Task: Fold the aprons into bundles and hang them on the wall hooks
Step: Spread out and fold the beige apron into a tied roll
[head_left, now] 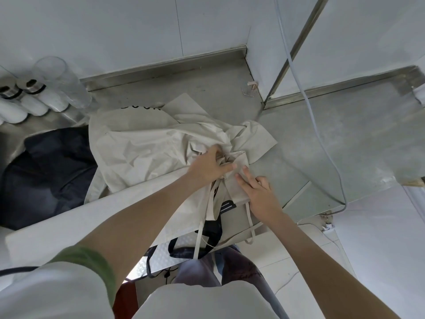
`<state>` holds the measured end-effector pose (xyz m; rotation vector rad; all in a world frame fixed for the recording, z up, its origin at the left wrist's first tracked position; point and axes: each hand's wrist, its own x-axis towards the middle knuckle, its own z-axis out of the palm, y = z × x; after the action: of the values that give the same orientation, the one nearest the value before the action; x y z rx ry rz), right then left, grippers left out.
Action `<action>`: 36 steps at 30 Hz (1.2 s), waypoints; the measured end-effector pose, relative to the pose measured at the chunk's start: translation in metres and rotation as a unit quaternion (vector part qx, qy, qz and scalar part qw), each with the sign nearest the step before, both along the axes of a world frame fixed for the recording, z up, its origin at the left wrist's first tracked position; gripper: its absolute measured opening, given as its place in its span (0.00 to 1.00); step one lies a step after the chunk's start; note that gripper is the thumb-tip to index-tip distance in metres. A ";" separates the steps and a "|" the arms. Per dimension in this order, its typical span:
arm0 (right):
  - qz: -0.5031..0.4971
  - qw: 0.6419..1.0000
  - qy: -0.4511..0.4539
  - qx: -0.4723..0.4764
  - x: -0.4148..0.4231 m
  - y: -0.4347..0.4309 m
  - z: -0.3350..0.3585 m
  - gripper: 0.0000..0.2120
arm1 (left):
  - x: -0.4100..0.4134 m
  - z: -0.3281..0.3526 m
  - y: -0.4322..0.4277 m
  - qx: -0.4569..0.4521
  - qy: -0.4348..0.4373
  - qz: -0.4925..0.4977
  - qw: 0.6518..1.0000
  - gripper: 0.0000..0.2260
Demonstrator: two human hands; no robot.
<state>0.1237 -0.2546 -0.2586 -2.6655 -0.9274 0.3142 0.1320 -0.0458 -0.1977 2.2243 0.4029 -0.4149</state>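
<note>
Cream apron (142,146) bunches under my left hand (210,166), which grips a fold; just beside it, my right hand (259,194) presses the cloth, fingers straight.

Steel counter (368,146) bears crumpled cream aprons (142,146) draped over its front edge, dark cloth (46,171) at left
</note>
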 end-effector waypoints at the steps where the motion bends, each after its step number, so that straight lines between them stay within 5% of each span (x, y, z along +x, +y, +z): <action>1: 0.003 1.000 0.006 0.000 0.001 0.000 0.001 0.42 | 0.002 -0.002 -0.002 0.019 0.004 -0.022 1.000 0.19; 4: 0.018 1.000 0.000 -0.016 0.002 -0.004 0.006 0.38 | 0.006 -0.007 -0.006 0.072 0.008 -0.050 0.996 0.10; 8: 0.029 0.998 -0.054 -0.024 0.004 -0.013 0.010 0.42 | 0.011 -0.008 -0.007 0.096 0.029 -0.044 0.994 0.10; 10: 0.046 0.998 -0.039 -0.030 0.002 -0.015 0.009 0.36 | 0.008 -0.006 -0.008 0.160 0.002 -0.083 0.984 0.11; 12: 0.043 0.997 0.003 -0.060 0.002 -0.014 0.016 0.30 | 0.001 -0.009 -0.008 0.266 -0.138 -0.149 0.942 0.16; 15: 0.038 0.985 0.106 -0.130 0.005 -0.008 0.033 0.42 | -0.013 -0.017 0.000 0.299 -0.358 -0.293 0.835 0.11; 17: 0.022 0.982 0.141 -0.122 0.005 -0.005 0.037 0.41 | -0.026 -0.024 0.008 0.271 -0.351 -0.425 0.789 0.19; 19: -0.007 0.982 0.162 -0.095 0.006 -0.001 0.037 0.27 | -0.040 -0.028 0.018 0.258 -0.276 -0.510 0.772 0.25; 21: -0.037 0.987 0.145 -0.058 0.005 0.002 0.035 0.22 | -0.050 -0.031 0.024 0.267 -0.186 -0.510 0.796 0.29; 24: -0.101 0.983 0.148 -0.030 0.004 0.007 0.031 0.31 | -0.052 -0.027 0.029 0.267 -0.149 -0.486 0.819 0.27; 28: -0.156 0.973 0.162 -0.058 0.010 0.021 0.035 0.35 | -0.053 -0.016 0.028 0.194 -0.204 -0.452 0.846 0.05; 33: -0.198 0.960 0.179 -0.079 0.014 0.031 0.038 0.35 | -0.059 -0.012 0.030 0.226 -0.255 -0.370 0.864 0.11; 36: -0.220 0.952 0.196 -0.079 0.015 0.035 0.039 0.35 | -0.059 -0.006 0.029 0.279 -0.146 -0.349 0.883 0.23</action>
<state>0.1383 -0.2201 -0.2196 -2.7036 -0.1862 0.7966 0.0729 -0.0167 -0.2032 2.9109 -0.5390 -0.3431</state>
